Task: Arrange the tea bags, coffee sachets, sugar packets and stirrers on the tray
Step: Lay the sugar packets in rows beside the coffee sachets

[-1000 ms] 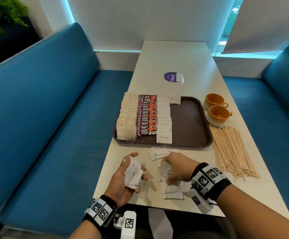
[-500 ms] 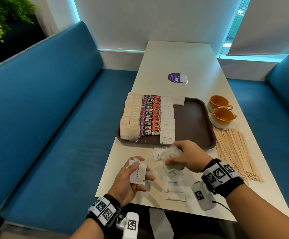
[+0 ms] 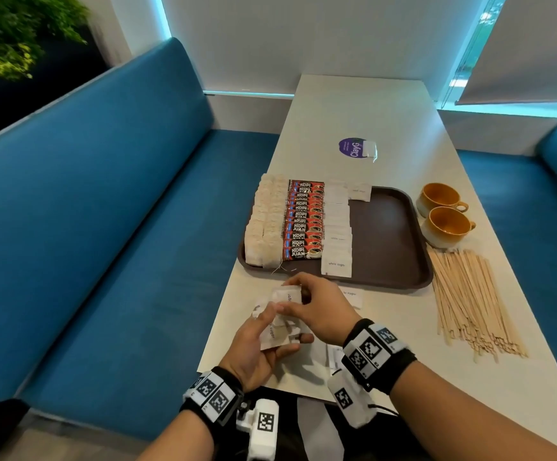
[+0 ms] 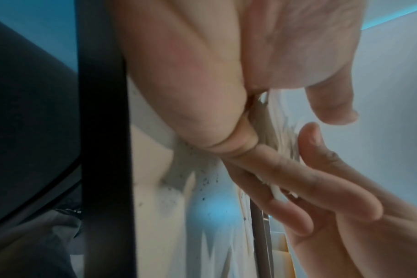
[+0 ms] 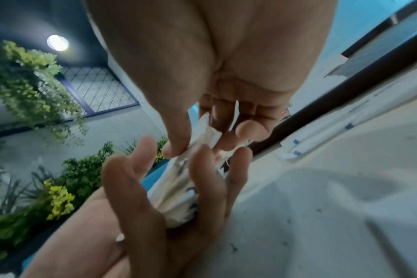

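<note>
Both hands (image 3: 290,324) grip sugar packets (image 3: 282,322) | tray (image 3: 390,234): tea bags (image 3: 265,224), coffee sachets (image 3: 303,221)

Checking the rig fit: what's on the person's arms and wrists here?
Both forearms are bare, no sleeves. Each wrist carries a black band with white panels printed with black square fiducial markers: left band, right band. A white camera module with its own marker tag hangs under each wrist: left module, right module. A thin dark cable trails from the right one.

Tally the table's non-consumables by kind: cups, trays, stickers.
Orange cups: 2
Brown tray: 1
Purple sticker: 1
Total: 4
</note>
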A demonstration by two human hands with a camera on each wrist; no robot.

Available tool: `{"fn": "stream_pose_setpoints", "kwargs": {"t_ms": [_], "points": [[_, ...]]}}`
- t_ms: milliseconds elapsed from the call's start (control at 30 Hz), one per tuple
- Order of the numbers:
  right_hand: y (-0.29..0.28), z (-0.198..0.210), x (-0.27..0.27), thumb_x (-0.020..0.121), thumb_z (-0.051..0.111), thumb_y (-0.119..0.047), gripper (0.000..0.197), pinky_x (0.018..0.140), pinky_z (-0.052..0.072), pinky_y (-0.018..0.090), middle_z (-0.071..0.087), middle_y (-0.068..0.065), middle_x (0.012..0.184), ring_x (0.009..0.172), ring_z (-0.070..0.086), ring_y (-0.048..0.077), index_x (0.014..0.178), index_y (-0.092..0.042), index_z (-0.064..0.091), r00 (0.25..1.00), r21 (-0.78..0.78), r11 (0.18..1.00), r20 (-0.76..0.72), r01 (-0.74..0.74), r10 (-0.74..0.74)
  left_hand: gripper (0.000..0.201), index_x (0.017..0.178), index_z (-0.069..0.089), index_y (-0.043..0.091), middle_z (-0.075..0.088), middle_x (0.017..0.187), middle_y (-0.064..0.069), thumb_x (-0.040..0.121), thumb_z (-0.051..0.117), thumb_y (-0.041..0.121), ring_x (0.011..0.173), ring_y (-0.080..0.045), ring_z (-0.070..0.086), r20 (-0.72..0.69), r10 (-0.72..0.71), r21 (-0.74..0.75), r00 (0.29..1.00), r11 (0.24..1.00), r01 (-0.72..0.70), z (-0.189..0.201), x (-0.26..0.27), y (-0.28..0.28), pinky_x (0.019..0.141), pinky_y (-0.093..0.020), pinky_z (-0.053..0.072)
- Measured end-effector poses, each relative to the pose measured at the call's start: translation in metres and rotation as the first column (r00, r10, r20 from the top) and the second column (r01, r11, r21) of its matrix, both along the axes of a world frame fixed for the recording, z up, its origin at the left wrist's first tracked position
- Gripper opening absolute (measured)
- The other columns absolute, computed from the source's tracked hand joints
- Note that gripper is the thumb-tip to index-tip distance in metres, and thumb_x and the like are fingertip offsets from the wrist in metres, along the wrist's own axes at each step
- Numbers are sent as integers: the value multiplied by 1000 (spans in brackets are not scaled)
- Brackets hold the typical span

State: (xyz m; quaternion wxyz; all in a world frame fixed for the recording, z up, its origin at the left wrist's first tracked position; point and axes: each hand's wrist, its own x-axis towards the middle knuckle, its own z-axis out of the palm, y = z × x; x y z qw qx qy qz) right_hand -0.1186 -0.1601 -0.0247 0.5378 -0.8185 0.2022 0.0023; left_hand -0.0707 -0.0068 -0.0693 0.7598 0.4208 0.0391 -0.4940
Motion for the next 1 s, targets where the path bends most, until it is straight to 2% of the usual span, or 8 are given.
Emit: {"fn": "stream_pose_setpoints", "kwargs": {"t_ms": [67,200,400,500,567,700,833,1000], "points": [[2,1,-1,90,76,-38,30,59,56,21,68,-2,101,75,65,0,115,-23,70,1000,-49,998,-7,-27,27,57,134,61,6,74,111,-21,87,63,39,82,-34,76,2,34,11,999,999,-34,0,1,0,53,-25,61],[2,-6,-6,104,51,-44,38,100,48,36,49,-3,109,105,53,11,132,-24,67,987,-219,962,-41,-162,156,56,142,58,22,74,112,-11,89,74,24,84,-22,75,20,88,1,996,996,-88,-5,1,1,51,-26,59],[-31,3,-29,104,55,-29,31,95,51,30,61,-8,116,99,62,9,134,-33,59,994,-178,983,93,-36,53,53,140,56,25,71,112,-24,92,60,3,81,-38,74,45,51,-71,998,996,-48,-1,0,2,43,-24,50],[-53,11,-51,92,71,-35,28,89,53,28,60,-12,110,92,59,5,120,-33,65,985,-372,916,-136,-153,109,64,141,53,5,68,118,-30,81,71,10,98,-47,72,13,30,-46,999,999,-29,-5,2,2,48,-32,59],[-60,12,-70,80,80,-50,51,90,49,24,53,-13,115,99,53,6,125,-36,61,916,-437,822,-327,-365,233,68,140,49,-7,65,128,-30,79,70,15,108,-50,69,-12,-15,-49,1000,999,15,-6,3,3,52,-36,62],[-54,-1,-96,63,86,-63,88,100,47,31,38,-16,129,115,38,10,138,-45,43,818,-496,667,-472,-556,330,44,134,54,6,64,137,-20,91,50,13,114,-48,67,-19,-49,-102,999,994,47,-5,4,4,51,-35,62],[-49,-8,-95,76,81,-55,63,95,50,32,46,-13,126,110,43,11,130,-42,51,839,-563,623,-403,-542,366,55,136,60,26,65,136,-20,82,60,13,101,-40,69,10,-38,-116,999,992,39,-8,6,5,50,-33,60],[-44,-6,-84,92,66,-43,33,92,52,31,56,-8,120,104,55,15,121,-31,59,856,-609,604,-396,-515,331,27,105,65,22,65,132,-20,80,65,11,100,-37,70,28,-26,-103,999,994,29,-8,5,5,53,-34,61]]}}
